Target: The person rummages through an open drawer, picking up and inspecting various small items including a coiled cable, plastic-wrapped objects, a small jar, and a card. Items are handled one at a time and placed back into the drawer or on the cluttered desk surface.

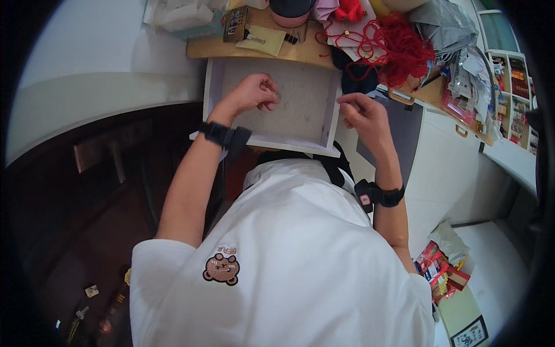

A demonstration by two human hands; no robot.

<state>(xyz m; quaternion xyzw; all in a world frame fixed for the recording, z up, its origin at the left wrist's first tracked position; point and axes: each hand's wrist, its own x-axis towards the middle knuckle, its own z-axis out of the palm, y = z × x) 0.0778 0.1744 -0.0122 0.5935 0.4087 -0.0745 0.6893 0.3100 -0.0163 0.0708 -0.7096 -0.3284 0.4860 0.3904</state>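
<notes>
A white drawer (288, 135) is pulled out from under a wooden desktop (256, 51), close against my body. Dark specks dot its pale bottom. Over the drawer's left half is my left hand (256, 93), its fingers curled towards the thumb. Whether something small is between those fingertips cannot be made out. My right hand (366, 115) is at the drawer's right side wall (334, 115), index finger and thumb bent close to its top edge. Contact with that wall is unclear. Each wrist wears a black strap with a small dark module.
On the desktop lie a yellow packet (266, 41), a black-lidded round container (291, 13) and a heap of red yarn (401, 50). Clear plastic bags (470, 80) are piled farther right. A dark door (108, 182) stands left; white cabinets (446, 160) stand right.
</notes>
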